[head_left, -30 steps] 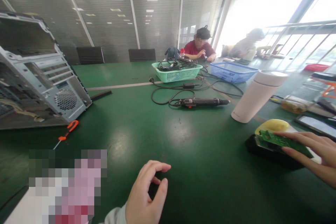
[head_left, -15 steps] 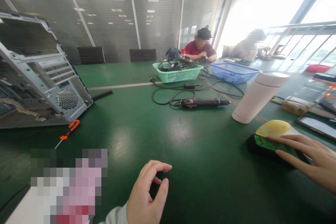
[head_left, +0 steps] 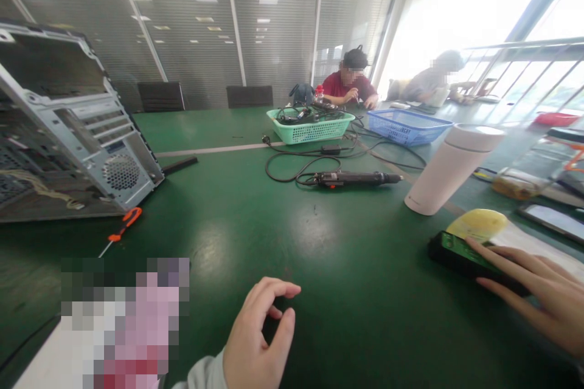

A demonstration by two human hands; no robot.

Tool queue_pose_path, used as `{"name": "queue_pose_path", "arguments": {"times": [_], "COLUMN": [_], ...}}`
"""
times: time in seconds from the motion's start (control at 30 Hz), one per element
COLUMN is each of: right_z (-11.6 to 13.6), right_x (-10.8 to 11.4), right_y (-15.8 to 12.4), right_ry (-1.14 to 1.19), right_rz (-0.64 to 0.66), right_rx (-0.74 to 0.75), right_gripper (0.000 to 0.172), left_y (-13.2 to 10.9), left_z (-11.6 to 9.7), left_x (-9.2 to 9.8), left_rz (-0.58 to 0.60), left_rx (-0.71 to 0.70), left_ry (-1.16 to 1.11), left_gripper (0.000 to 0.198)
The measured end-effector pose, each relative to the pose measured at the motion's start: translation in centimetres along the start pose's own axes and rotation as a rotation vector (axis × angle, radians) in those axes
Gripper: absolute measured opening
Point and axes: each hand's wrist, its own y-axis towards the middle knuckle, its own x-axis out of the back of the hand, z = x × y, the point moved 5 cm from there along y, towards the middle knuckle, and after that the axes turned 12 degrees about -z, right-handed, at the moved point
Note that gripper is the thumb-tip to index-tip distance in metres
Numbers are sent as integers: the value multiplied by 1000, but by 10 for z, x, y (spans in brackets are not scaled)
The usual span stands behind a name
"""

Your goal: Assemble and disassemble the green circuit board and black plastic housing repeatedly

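My left hand (head_left: 264,331) rests over the green table near the front edge, thumb and fingers curved with a gap between them and nothing held. At the right, my right hand (head_left: 536,292) lies over a black block-like piece with a green top (head_left: 474,258). The index finger stretches across the green face and the thumb lies along the near side. My palm hides the piece's right end. Just behind it are a yellow rounded item (head_left: 479,223) and something pale and flat. A pale pink tumbler (head_left: 449,173) stands beyond them.
An open computer case (head_left: 91,127) and an orange-handled screwdriver (head_left: 125,225) are at the left. A corded electric screwdriver (head_left: 358,179) lies mid-table before a green basket of cables (head_left: 314,130) and a blue basket (head_left: 406,127). A phone (head_left: 554,222) lies right. Two people sit far off.
My right hand has shifted slightly and the black piece has tilted, with less of its green top showing. My left hand keeps its pose. The view has moved a little.
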Motion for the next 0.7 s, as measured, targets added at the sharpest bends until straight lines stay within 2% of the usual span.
{"name": "queue_pose_path", "arguments": {"times": [0.1,0.2,0.3,0.4,0.57,0.7], "right_z": [12,40,78,123,197,241], "right_x": [4,12,24,37,63,74], "right_y": [6,19,33,46,59,65], "right_ry": [26,21,69,184,385,486], "right_rz": [20,-28,-165,-247,-247,-214], "right_rx": [15,90,195,318,402,445], "right_gripper": [55,54,48,40,37,34], "left_y": [1,2,2,2,1,-5], "left_z": [-1,-2,-3,-4,-4,8], "left_x": [-1,-1,-1,0,-1,-3], "left_rz": [-6,-7,-7,-5,7,-32], "left_rx": [6,11,9,1,8,40], "left_ry": [-9,-10,-7,-6,-27,-35], "left_gripper": [26,26,26,27,29,23]}}
